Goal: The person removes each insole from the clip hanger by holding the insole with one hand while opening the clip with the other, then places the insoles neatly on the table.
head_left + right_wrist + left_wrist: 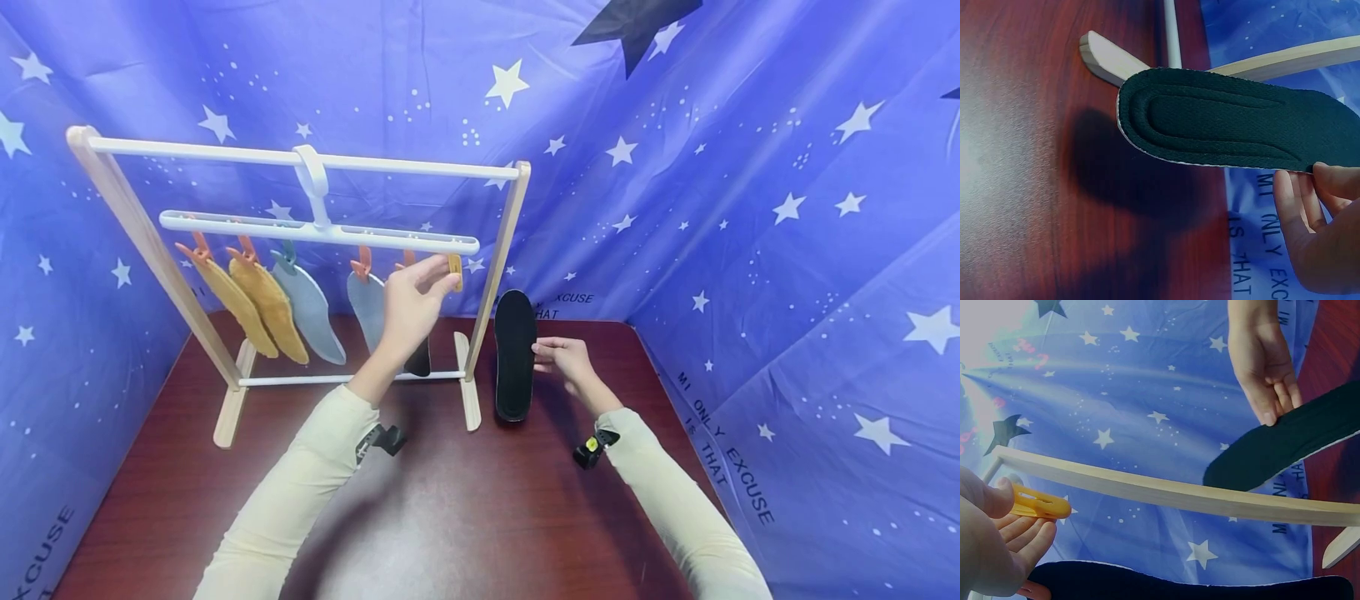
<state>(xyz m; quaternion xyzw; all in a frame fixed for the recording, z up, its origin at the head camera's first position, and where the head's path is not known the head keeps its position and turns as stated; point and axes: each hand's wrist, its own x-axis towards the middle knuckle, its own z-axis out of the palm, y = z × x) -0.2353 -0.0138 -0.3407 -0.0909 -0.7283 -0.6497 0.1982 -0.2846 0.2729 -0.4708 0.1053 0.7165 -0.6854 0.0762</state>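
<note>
My left hand pinches a yellow clothes peg just below the right end of a white clip hanger. The thumb and fingers lie on one end of the peg in the left wrist view; its other end points away. By its edge, my right hand holds a black insole upright, to the right of the rack. The insole's moulded heel shows in the right wrist view. A second black insole hangs behind my left hand, mostly hidden in the head view.
The hanger hooks on a rack with a white top bar and wooden legs. Orange and teal pegs hold tan insoles and grey insoles. A reddish-brown table lies below; a blue star-printed cloth surrounds it.
</note>
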